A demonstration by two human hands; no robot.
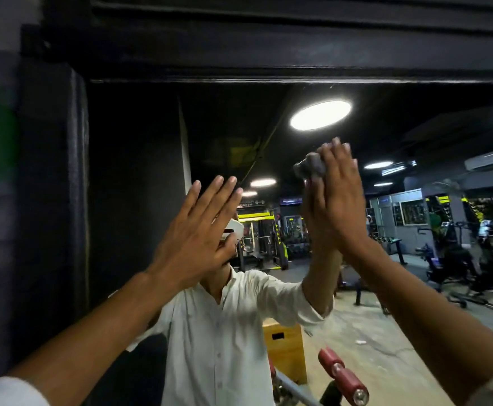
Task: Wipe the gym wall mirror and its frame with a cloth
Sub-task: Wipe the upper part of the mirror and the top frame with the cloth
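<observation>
Crumpled cloth [309,169] was grey; wide wall-mirror frame [268,64] matt black; reflected buttoned shirt [210,347] plain white; padded bench rollers [347,376] red; wooden box [283,344] ochre

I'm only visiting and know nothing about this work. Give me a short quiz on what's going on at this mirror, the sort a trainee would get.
1. True or false: the left hand holds the cloth.
2. What is the right hand doing? A) pressing the cloth on the mirror; B) hanging idle; C) resting on a bench.
3. Fill in: the frame above the mirror is ____ in colour.

Key: 1 false, that hand lies flat and bare on the glass; 2 A; 3 black.
</observation>
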